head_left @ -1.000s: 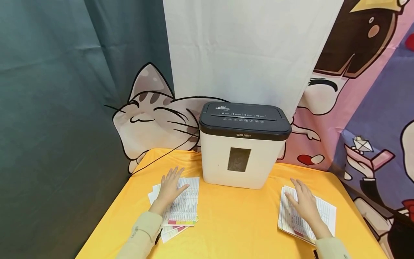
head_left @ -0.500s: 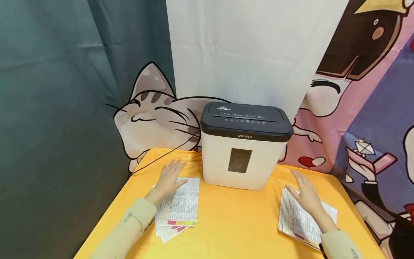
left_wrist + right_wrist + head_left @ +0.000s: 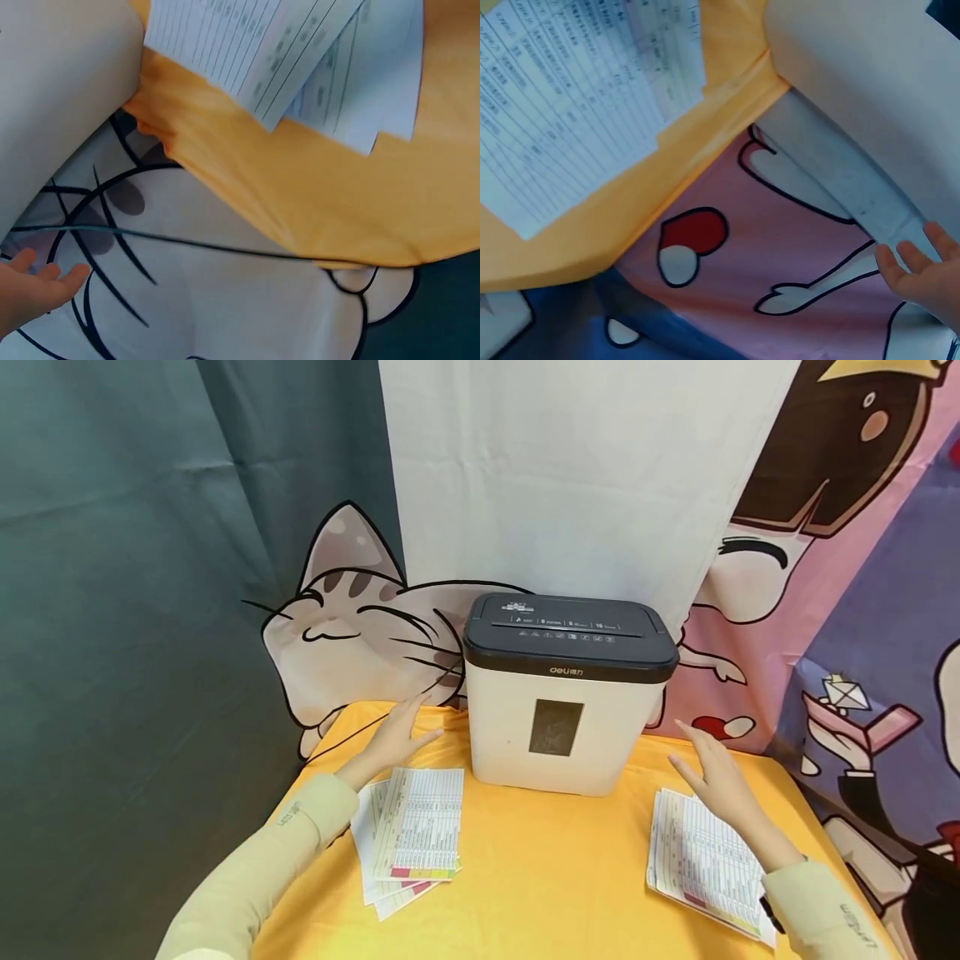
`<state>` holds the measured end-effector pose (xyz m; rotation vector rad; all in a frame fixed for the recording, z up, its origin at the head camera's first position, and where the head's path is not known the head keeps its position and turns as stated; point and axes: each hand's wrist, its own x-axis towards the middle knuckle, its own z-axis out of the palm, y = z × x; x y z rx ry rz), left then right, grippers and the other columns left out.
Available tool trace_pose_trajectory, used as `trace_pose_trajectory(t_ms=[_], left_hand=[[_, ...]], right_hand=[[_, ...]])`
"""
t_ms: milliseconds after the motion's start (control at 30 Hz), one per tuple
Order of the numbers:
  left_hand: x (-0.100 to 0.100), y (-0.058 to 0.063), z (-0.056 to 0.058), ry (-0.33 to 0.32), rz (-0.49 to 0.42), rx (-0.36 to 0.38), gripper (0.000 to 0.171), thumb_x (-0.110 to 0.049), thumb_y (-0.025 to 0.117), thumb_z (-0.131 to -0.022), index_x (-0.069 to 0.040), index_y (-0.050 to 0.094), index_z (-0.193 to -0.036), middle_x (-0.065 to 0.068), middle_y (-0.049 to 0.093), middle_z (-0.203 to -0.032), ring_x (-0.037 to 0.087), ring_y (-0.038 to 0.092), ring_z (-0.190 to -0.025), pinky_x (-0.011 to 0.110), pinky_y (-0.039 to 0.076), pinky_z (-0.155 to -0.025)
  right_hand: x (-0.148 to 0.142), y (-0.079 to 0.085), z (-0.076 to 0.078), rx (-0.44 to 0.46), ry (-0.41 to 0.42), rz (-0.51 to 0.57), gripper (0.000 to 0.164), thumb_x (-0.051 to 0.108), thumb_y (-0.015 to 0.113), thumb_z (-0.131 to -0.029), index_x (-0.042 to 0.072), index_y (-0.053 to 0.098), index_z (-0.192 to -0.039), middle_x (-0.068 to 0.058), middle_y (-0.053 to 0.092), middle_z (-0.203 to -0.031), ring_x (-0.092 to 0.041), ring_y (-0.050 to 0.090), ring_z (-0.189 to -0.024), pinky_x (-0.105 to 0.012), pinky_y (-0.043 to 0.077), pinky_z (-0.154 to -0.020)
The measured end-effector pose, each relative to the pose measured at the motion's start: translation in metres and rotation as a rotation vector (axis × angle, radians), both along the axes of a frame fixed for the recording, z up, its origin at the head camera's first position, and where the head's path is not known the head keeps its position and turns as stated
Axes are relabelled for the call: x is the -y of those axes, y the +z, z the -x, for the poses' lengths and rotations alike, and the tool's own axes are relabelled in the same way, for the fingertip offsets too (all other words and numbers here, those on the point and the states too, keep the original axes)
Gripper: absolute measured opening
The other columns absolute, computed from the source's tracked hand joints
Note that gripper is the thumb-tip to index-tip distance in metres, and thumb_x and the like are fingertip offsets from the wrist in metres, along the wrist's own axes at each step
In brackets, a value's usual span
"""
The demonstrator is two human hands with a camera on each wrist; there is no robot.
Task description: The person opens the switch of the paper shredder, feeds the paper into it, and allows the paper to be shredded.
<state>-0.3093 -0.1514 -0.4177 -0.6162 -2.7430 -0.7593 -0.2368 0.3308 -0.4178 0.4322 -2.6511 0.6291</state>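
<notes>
"Cream sleeves (image 3: 288,827) stretch forward; how do we hold our hands?"
"Our left hand (image 3: 397,737) and right hand (image 3: 716,777) hang empty, fingers extended, flanking the paper shredder (image 3: 570,693), near the left printed sheets (image 3: 426,822) and right printed sheets (image 3: 701,852)."
"Room?"
"Yellow tablecloth (image 3: 555,877) spreads between them; the shredder stands near its back edge, its logo (image 3: 566,672) reading 'deli 得力'."
</notes>
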Motion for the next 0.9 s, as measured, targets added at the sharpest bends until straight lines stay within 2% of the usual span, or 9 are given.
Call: trace_pose_trajectory(t_ms=[167, 300, 467, 667, 767, 900], left_hand=[[0.001, 0.021, 0.007, -0.009, 0.043, -0.019, 0.071, -0.045, 0.052, -0.084, -0.017, 0.021, -0.140, 0.010, 0.028, -0.143, 0.032, 0.027, -0.129, 0.050, 0.025, -0.103], [0.001, 0.040, 0.010, -0.049, 0.094, -0.059, 0.069, -0.045, 0.052, -0.084, -0.015, 0.022, -0.140, 0.010, 0.032, -0.140, 0.031, 0.031, -0.127, 0.049, 0.026, -0.103], [-0.008, 0.068, 0.012, -0.068, 0.135, -0.101, 0.068, -0.047, 0.048, -0.085, -0.012, 0.024, -0.139, 0.011, 0.033, -0.139, 0.031, 0.031, -0.127, 0.048, 0.024, -0.104], [-0.028, 0.094, 0.011, 0.012, 0.264, -0.217, 0.061, -0.048, 0.048, -0.085, -0.016, 0.032, -0.135, 0.012, 0.033, -0.139, 0.033, 0.026, -0.129, 0.053, 0.028, -0.099], [-0.039, 0.104, 0.013, 0.022, 0.308, -0.275, 0.059, -0.049, 0.047, -0.085, -0.016, 0.035, -0.133, 0.013, 0.035, -0.138, 0.034, 0.027, -0.129, 0.053, 0.030, -0.098], [-0.057, 0.116, 0.019, -0.003, 0.355, -0.306, 0.061, -0.052, 0.043, -0.086, -0.016, 0.034, -0.134, 0.011, 0.035, -0.138, 0.033, 0.027, -0.129, 0.051, 0.030, -0.100]], right_hand=[[0.006, 0.015, 0.010, -0.089, 0.008, -0.066, 0.054, 0.027, 0.056, -0.086, 0.007, 0.037, -0.132, -0.024, 0.040, -0.126, -0.043, 0.037, -0.112, -0.064, 0.027, -0.086], [0.005, 0.039, 0.021, -0.137, 0.012, -0.102, 0.048, 0.023, 0.057, -0.085, 0.004, 0.042, -0.127, -0.023, 0.045, -0.123, -0.042, 0.039, -0.111, -0.061, 0.028, -0.087], [0.006, 0.073, 0.033, -0.116, 0.020, -0.026, 0.046, 0.024, 0.050, -0.089, 0.001, 0.039, -0.127, -0.023, 0.043, -0.124, -0.041, 0.037, -0.114, -0.059, 0.026, -0.092], [0.016, 0.098, 0.044, -0.112, 0.016, 0.071, 0.049, 0.025, 0.049, -0.090, -0.001, 0.035, -0.129, -0.025, 0.038, -0.127, -0.042, 0.032, -0.118, -0.059, 0.023, -0.096], [0.025, 0.107, 0.051, -0.100, 0.006, 0.077, 0.049, 0.028, 0.047, -0.091, -0.002, 0.035, -0.128, -0.026, 0.035, -0.128, -0.042, 0.031, -0.117, -0.060, 0.022, -0.095], [0.040, 0.120, 0.062, -0.061, 0.011, 0.036, 0.050, 0.031, 0.046, -0.091, 0.000, 0.035, -0.129, -0.026, 0.033, -0.130, -0.044, 0.029, -0.118, -0.062, 0.021, -0.094]])
